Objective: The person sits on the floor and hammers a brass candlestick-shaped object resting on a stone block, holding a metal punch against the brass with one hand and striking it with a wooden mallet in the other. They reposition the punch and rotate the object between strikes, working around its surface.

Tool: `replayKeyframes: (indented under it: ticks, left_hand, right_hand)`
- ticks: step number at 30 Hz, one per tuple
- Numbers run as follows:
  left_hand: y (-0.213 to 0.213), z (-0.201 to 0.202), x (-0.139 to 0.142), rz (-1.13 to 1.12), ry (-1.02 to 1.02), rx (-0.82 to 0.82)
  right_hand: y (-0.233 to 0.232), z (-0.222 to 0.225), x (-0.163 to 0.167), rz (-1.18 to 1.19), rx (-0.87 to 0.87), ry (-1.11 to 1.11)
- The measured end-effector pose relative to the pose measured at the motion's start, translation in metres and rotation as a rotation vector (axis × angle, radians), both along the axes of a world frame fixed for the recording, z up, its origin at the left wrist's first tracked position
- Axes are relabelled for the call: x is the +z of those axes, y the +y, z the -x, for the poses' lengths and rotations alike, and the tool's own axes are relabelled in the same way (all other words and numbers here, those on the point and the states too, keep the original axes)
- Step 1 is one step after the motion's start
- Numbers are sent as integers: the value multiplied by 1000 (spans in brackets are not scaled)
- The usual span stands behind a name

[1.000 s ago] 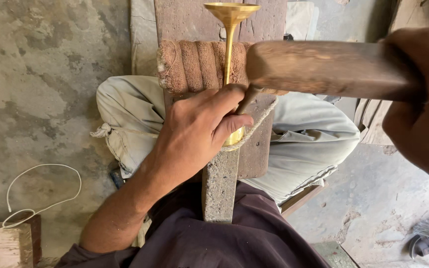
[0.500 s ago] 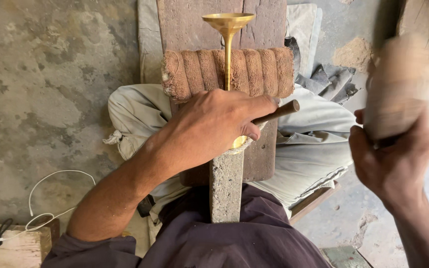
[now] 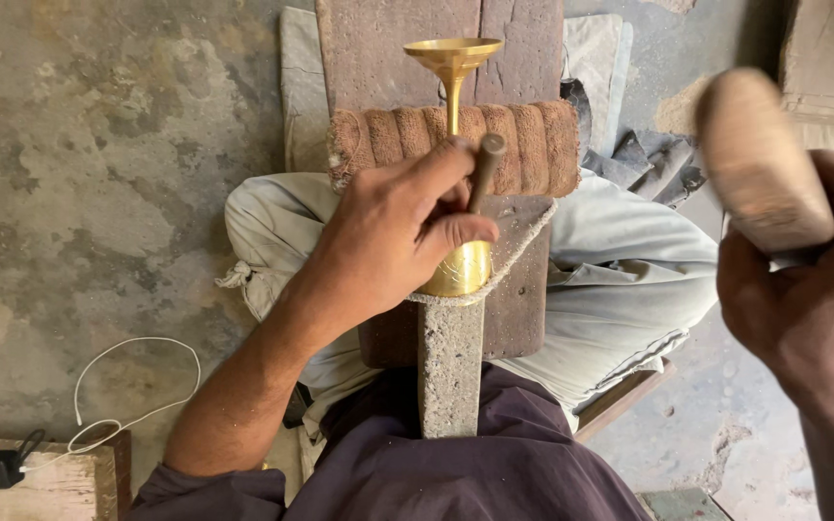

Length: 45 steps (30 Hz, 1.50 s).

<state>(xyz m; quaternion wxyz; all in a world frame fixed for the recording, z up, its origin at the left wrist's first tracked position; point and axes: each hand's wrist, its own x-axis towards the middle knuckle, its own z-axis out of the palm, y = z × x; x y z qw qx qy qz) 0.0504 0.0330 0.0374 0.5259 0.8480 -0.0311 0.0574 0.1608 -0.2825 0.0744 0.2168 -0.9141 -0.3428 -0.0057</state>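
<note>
Mallet (image 3: 763, 159) nearer, R hand (image 3: 808, 289) raised.

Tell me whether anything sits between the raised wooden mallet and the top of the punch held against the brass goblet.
Nothing visible does. The right hand holds the wooden mallet up at the right, apart from the punch. The left hand grips the punch lower down against the brass goblet, leaving its top end bare, with only open air between.

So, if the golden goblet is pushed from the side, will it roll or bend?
The brass goblet looks like rigid metal, so bending seems unlikely. Lying on its side across the ribbed roll, its round bowl could probably roll; the left hand steadies it. The polished surface may be slippery.
</note>
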Motion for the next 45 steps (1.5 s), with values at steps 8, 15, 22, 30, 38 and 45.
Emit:
replayKeyframes:
  ticks: [8, 15, 22, 30, 38, 45]
  left_hand:
    - [-2, -4, 2, 7, 68, -32]
    - [-8, 2, 4, -24, 76, -15]
    - [-9, 3, 1, -39, 50, -13]
    - [-7, 7, 2, -50, 40, -27]
    - [-2, -4, -9, -80, -37, -33]
    - [11, -28, -11, -11, 2, -294]
  right_hand:
    - [-5, -26, -12, -246, -56, 425]
    - [40, -32, 19, 102, 114, -33]
    - [66, -32, 38, 122, 195, -17]
    - [45, -11, 32, 44, -29, 167]
    - [-12, 66, 11, 8, -276, 71]
    - [-51, 97, -45, -2, -811, 507]
